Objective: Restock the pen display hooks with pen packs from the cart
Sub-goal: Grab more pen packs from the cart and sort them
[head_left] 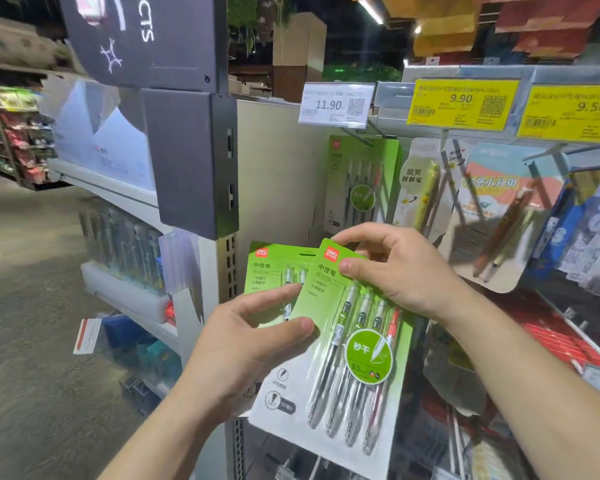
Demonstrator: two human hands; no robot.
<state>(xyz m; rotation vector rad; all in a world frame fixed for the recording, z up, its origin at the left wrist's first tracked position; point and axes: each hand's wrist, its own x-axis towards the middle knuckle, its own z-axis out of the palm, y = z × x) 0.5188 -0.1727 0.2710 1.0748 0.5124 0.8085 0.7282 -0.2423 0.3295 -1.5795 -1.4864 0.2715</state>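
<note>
Store shelving stands behind both hands. Left hand (246, 341) grips the rear pen pack (274, 271); right hand (395, 268) pinches the front pen pack (347, 351) by its top. Step in hand: separating packs. Next: align the hang hole with the display hook (361, 135) above the right hand.

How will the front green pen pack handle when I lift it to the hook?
Front pack is a flat card, likely stiff but bendable. Four pens weigh its lower half, so it probably hangs bottom-heavy. Right hand pinches its top; left hand pinches its edge.
</note>
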